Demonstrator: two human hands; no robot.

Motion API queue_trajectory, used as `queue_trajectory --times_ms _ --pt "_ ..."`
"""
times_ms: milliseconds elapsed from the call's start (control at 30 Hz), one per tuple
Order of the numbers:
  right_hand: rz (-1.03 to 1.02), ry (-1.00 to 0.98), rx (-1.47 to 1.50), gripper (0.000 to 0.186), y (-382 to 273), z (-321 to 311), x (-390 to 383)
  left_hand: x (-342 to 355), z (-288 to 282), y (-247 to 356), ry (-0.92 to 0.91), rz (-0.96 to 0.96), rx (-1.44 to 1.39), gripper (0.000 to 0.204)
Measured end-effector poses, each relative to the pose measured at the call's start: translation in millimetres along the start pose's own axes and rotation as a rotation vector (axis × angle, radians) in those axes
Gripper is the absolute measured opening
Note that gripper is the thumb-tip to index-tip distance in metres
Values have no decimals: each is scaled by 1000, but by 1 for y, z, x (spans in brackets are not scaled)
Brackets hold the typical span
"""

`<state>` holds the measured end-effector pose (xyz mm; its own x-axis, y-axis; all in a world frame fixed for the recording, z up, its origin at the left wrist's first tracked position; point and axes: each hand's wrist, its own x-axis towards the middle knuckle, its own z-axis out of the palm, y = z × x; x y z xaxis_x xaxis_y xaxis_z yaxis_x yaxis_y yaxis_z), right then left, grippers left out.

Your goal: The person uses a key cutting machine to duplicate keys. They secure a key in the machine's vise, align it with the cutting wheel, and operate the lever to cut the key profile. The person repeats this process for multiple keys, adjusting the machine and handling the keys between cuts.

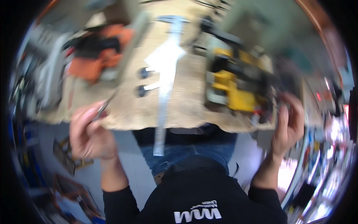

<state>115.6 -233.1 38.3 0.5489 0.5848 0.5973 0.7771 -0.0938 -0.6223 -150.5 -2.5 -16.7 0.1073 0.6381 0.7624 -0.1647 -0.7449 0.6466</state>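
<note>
My left hand (91, 134) is closed around a thin, pointed metal tool (103, 107), its tip aimed toward the table; blur hides its exact kind. At the right, my right hand (290, 117) has its fingers and thumb closed on a small dark metal piece (274, 98), too smeared to name. Between the hands lies a long metal caliper (164, 100), its lower end jutting past the table's near edge. Two dark round knobs (143, 72) on pale stems sit against its left side.
An open case with orange and black parts (85, 67) stands at the left. On the right, a box holds a yellow and black tool (238, 93). Brown paper (186, 112) with a ragged edge covers the table. Cables (210, 4) lie at the back.
</note>
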Motion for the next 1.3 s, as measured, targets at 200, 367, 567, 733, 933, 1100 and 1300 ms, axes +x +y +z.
queue_trajectory --times_ms 200,367,567,733,933,1100,1300 --pt "187 222 -143 19 37 -54 -17 2 60 9 -308 17 -126 21" --pt "232 165 -49 25 65 -52 -21 -1 110 48 -554 -583 -649 23" --pt "361 -102 55 33 79 -53 4 2 157 62 -621 -1314 -931 24" --pt "574 -299 317 37 107 -55 27 7 186 59 -1037 -121 -74 28" --pt "997 -466 588 42 108 -40 42 2 217 47 -800 751 340 28" --pt "1026 -478 1083 27 113 -37 34 -3 222 46 -700 861 315 21" --pt "486 -344 537 30 111 -35 21 -3 227 42 -650 910 237 18"
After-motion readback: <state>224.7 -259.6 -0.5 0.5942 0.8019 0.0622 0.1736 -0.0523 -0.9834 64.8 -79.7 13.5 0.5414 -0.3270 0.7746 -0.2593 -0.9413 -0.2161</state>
